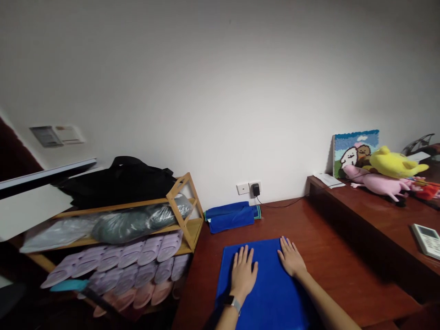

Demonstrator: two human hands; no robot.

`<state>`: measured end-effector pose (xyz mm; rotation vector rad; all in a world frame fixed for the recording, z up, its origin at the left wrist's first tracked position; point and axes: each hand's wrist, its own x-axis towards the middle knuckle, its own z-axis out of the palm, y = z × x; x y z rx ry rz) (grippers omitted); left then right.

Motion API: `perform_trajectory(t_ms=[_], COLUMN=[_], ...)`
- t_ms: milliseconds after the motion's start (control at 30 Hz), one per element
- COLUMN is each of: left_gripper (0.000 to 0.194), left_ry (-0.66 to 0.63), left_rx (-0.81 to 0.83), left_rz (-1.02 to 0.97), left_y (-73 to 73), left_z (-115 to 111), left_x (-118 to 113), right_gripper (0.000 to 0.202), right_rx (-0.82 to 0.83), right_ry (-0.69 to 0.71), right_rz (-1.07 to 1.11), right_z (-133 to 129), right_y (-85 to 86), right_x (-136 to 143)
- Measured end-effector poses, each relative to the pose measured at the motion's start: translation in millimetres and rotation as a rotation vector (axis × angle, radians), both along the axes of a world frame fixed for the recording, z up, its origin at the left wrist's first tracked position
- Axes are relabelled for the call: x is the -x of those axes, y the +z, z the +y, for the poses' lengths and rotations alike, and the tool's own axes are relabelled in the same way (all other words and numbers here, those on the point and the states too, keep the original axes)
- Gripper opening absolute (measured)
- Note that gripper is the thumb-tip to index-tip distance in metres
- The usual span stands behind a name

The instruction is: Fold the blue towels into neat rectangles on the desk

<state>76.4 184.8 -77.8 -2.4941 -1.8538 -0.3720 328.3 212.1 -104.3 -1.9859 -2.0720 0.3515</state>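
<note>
A: ok, what's been crammed onto that wooden rack point(194, 231)?
B: A black bag point(120, 183) has been dumped on top, plastic-wrapped bundles point(123, 224) are stuffed in underneath, and lilac slippers point(132, 254) are lined up below those. Pink slippers point(144, 295) can be spotted lower down.
A: lol, and over on the right?
B: A fluffy dog picture point(355, 142) is stood up by the wall on the raised counter point(395, 220). A yellow plush point(392, 162) is piled on a pink one point(381, 183). A calculator-looking gadget point(429, 240) is parked nearer.
A: anything on the wall?
B: A black plug point(255, 189) is stuck in a socket point(260, 184), cable trailed rightward.
</note>
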Motion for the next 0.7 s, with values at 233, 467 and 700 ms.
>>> perform_trajectory(t_ms=[233,467,700], left_gripper=[0.059,0.064,0.067], left_ry=[-0.155,0.065,0.194], left_rx=[0.054,0.100,0.119], left_rz=[-0.083,-0.015,0.014], left_y=[-10.1,-12.9,-8.7], left_z=[29.2,35.7,30.9], left_x=[-77.8,13.6,88.8], right_gripper=[0.074,0.077,0.076], right_rx=[0.014,0.025,0.018], right_ry=[0.009,-0.011,-0.020], right_rz=[-0.022,-0.025,-0.055], right_z=[0.9,0.0,0.7], right_y=[-0.7,-3.8,-5.3], right_x=[-1.2,-1.9,-0.5])
